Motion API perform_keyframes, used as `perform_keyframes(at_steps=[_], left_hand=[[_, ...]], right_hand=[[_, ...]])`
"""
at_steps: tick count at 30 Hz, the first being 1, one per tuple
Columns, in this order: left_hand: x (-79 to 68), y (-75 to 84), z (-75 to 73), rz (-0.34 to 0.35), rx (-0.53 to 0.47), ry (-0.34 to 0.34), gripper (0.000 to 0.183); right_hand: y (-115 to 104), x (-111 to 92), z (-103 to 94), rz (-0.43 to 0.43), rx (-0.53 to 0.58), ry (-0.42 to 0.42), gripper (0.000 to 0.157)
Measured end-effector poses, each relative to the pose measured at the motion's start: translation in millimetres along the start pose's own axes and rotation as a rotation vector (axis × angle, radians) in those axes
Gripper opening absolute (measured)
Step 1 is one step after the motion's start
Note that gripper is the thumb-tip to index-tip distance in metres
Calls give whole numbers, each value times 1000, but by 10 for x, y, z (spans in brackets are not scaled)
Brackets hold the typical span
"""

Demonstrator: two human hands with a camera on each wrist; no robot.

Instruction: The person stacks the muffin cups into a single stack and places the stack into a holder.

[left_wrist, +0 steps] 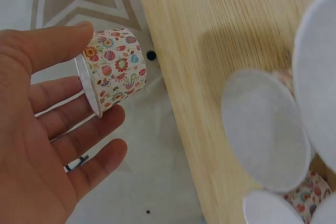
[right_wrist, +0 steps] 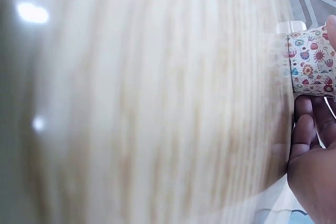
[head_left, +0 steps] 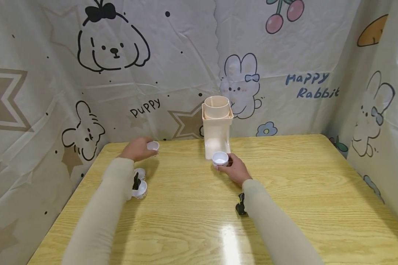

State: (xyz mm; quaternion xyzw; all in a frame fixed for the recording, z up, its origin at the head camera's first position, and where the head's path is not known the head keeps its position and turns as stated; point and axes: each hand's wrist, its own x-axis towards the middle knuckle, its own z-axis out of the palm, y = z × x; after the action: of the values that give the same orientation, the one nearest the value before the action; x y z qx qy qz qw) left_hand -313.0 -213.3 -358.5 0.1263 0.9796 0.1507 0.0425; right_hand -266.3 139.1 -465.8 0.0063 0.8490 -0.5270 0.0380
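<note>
My left hand (head_left: pixel 138 149) holds a small paper cup (head_left: pixel 153 146) by its rim, near the back left of the table. In the left wrist view that cup (left_wrist: pixel 118 66) has a flowered print, with the thumb on one side and fingers on the other. Toward the middle, my right hand (head_left: pixel 236 169) grips another paper cup (head_left: pixel 220 158), white inside, just in front of a tall cream plastic holder (head_left: pixel 216 130). The right wrist view shows this printed cup (right_wrist: pixel 313 62) at the tabletop, partly cut off by the frame edge.
More paper cups (head_left: pixel 140 190) stand beneath the left forearm, partly hidden by the sleeve and the black wrist strap. A wooden table (head_left: pixel 179 221) spans the view, with a printed cloth (head_left: pixel 182 73) hanging behind and at the sides. A cream cylinder (head_left: pixel 217 107) sits in the holder's top.
</note>
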Motion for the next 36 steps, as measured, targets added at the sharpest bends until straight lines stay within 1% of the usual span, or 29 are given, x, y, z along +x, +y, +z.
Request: perform_keyframes(at_steps=[5,10,21,27,30,34,36], left_hand=[[48,89,45,43,8,4,56],[71,183,57,64,4,-4,61],[86,355,107,95,8,-37,63],[142,507,164,106,21,-59,63],[186,610,201,135,33,-60,61],[223,731,256,198,88,-55,57],[226,780,277,212,113,-64,56]], right_hand=[[9,0,-3,4,-5,-3,68],[29,18,2,-2,-11,0,68],[25,34,6,5,-24,-2,69],[26,37,14,-9,-31,0,71],[28,30,9,-18,-38,2,70],[34,28,7,-27,-43,4,69],[39,32,12,-27,-45,2,68]])
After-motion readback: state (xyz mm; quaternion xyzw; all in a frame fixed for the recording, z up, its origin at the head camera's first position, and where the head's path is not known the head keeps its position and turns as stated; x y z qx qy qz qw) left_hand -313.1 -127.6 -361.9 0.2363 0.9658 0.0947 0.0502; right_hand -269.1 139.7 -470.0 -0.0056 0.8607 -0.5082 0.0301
